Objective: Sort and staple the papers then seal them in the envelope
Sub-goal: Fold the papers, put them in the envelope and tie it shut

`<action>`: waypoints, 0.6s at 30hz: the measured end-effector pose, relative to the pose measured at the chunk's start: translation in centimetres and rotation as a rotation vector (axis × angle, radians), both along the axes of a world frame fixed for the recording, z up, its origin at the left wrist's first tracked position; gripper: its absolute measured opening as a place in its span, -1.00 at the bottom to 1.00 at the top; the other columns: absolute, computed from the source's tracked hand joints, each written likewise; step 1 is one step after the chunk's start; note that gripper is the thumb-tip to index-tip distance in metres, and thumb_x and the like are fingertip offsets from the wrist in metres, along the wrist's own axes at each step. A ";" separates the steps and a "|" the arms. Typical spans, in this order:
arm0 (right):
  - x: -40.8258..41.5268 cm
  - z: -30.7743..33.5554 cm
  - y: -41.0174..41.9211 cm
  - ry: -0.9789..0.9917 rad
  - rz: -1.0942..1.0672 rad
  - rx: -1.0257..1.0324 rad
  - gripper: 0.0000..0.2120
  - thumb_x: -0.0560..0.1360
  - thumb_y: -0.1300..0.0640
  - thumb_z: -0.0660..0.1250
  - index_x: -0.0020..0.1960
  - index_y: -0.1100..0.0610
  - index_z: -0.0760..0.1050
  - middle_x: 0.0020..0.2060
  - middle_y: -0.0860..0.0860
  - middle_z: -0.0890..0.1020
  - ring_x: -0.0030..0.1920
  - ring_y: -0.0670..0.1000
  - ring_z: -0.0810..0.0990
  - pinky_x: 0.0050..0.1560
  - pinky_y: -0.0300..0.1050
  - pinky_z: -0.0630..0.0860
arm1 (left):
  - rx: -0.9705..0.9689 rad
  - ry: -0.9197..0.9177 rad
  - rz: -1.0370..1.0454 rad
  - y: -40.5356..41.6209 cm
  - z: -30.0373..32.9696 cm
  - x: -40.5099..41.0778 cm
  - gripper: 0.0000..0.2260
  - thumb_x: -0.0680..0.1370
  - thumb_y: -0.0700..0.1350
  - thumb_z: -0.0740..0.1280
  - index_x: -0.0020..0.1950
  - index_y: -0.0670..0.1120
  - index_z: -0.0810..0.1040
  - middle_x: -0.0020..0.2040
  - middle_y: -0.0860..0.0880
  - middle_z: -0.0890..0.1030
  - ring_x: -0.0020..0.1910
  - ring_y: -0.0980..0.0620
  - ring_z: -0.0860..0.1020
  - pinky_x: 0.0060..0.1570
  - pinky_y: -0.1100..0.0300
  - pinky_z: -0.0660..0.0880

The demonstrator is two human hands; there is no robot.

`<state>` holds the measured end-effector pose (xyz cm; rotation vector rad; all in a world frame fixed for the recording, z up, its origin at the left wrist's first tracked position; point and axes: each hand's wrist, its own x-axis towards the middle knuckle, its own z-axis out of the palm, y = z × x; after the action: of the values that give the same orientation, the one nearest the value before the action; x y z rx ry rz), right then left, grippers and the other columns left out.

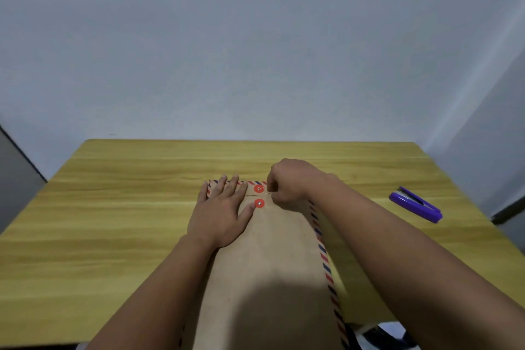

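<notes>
The left hand [220, 212] lies flat, fingers spread, on the brown kraft envelope with striped border [272, 264]; the right hand [289, 179] pinches its thin string [266, 192] beside the red button discs [259, 188]. The envelope overhangs the yellow wooden table's [113, 207] near edge; a purple stapler [416, 204] lies well apart, right.

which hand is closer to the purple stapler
Right. The right hand pinches the string at the envelope's upper red button, with bare table between it and the stapler. The left hand lies flat on the envelope, farther away.
</notes>
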<state>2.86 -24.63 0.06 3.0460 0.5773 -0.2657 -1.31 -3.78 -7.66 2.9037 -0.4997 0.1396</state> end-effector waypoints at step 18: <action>-2.6 0.2 0.0 -0.025 -0.186 0.458 -0.88 0.37 0.00 0.35 -0.23 0.05 0.52 -0.26 -0.07 0.64 -0.18 0.03 0.62 -0.15 0.08 0.61 | -0.011 -0.005 0.020 -0.2 -0.1 -0.1 -0.39 0.63 0.33 -0.12 0.64 0.12 0.12 0.67 0.05 0.08 0.65 0.03 -0.06 0.58 -0.18 -0.13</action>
<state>0.28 -24.59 0.27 3.5464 0.3972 -0.1100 -1.45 -4.00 -7.73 2.8984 -0.4694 0.1515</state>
